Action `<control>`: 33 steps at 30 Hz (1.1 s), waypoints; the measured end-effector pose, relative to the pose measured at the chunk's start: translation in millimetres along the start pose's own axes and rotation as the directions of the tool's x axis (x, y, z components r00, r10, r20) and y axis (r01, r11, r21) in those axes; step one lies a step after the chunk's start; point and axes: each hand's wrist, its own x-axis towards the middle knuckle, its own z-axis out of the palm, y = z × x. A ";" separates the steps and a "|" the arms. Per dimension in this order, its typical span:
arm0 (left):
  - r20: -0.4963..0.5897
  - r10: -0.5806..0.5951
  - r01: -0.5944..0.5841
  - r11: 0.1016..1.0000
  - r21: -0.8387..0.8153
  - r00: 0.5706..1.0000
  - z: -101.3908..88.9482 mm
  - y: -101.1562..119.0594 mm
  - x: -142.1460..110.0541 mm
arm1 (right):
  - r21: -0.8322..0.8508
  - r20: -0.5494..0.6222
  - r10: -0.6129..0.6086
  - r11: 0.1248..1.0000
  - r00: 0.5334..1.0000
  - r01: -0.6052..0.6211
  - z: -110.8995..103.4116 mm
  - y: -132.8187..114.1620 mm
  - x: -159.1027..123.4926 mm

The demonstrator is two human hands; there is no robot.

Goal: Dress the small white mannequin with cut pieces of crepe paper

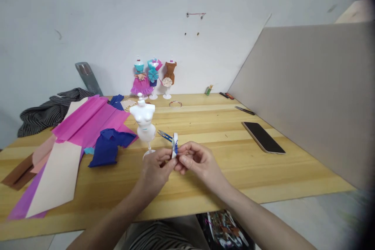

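Both my hands meet above the front middle of the wooden table (222,172). My left hand (155,172) and my right hand (195,162) pinch a small white roll of tape with blue on it (175,145) between their fingertips, held upright on edge. Just behind my left hand stands a bare white miniature dress form (143,123) on a stem. Small blue-handled snips (164,135) lie on the table beside the dress form, just beyond the roll.
Pink, cream and brown crepe paper sheets (84,125) and crumpled blue paper (108,146) cover the left. Three dressed mini mannequins (154,76) stand at the back wall. A phone (263,136) lies right, near a grey board (307,93). Striped cloth (49,111) sits far left.
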 end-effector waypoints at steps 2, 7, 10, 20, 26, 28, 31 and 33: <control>-0.006 0.000 0.000 0.998 0.062 1.000 2.6 1.6 -0.5 | -0.175 -0.032 -0.087 0.981 0.996 0.080 -5.3 -1.7 -2.9; -0.044 0.085 -0.065 0.936 0.346 0.995 5.2 2.5 -0.7 | -0.548 -0.034 -0.243 0.816 0.969 0.186 -9.7 -5.1 -6.2; 0.008 0.177 -0.158 0.856 0.492 0.984 1.8 2.9 -0.9 | -0.578 0.049 -0.175 0.798 0.983 0.171 -13.7 -11.0 -2.6; 0.323 -0.093 0.016 0.972 0.234 0.942 -19.4 7.0 -5.1 | -0.173 0.362 0.338 0.940 0.869 -0.294 -35.4 -30.7 23.9; 0.343 -0.204 0.200 0.979 0.049 0.917 -32.1 6.9 -9.2 | -0.048 0.248 0.267 0.963 0.931 -0.264 -42.7 -34.6 28.0; 0.318 -0.193 0.200 0.980 0.012 0.928 -32.8 5.2 -8.0 | -0.110 0.237 0.192 0.979 0.952 -0.170 -39.1 -33.7 25.7; 0.306 -0.197 0.211 0.977 -0.014 0.932 -32.5 4.1 -4.7 | -0.241 0.171 0.070 0.970 0.983 -0.027 -32.8 -29.5 22.2; 0.295 -0.229 0.247 0.969 -0.025 0.928 -32.2 4.9 -3.1 | -0.319 0.137 0.011 0.947 0.991 0.034 -31.5 -27.3 19.1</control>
